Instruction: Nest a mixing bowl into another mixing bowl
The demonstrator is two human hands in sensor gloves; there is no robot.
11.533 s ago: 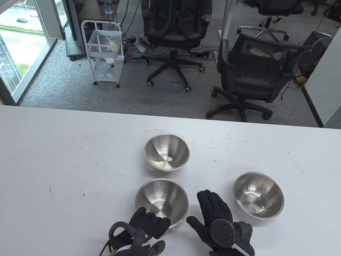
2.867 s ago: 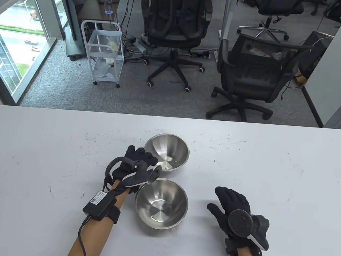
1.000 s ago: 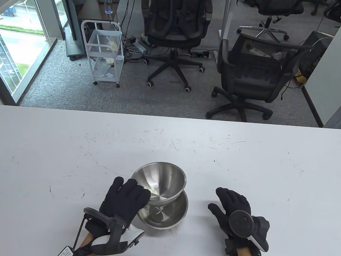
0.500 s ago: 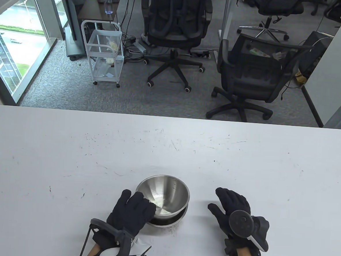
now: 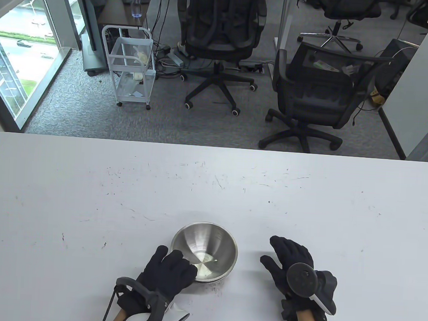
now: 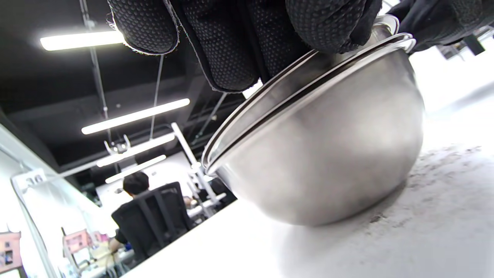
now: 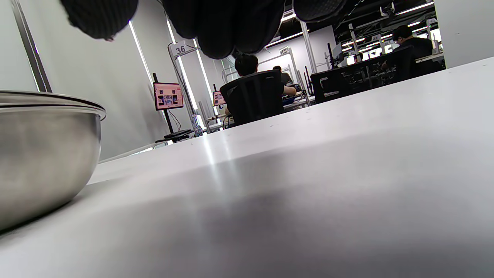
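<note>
A stack of nested steel mixing bowls [image 5: 204, 252] stands on the white table [image 5: 88, 196] near its front edge. The top bowl sits level inside the ones below; in the left wrist view [image 6: 320, 154] the rims lie close together. My left hand [image 5: 176, 265] grips the stack's near-left rim, and its fingers [image 6: 231, 46] curl over the rim of the top bowl. My right hand [image 5: 287, 257] rests open on the table to the right of the stack, apart from it. The right wrist view shows the stack's side [image 7: 42, 154] at the left, under my fingers [image 7: 216, 27].
The table top is scuffed with small dark marks [image 5: 216, 180]. Black office chairs [image 5: 312, 97] and a white cart [image 5: 132, 68] stand on the floor beyond the far edge.
My left hand has lowered the tilted bowl down into the stack, and it now sits level in it. The right hand has not moved.
</note>
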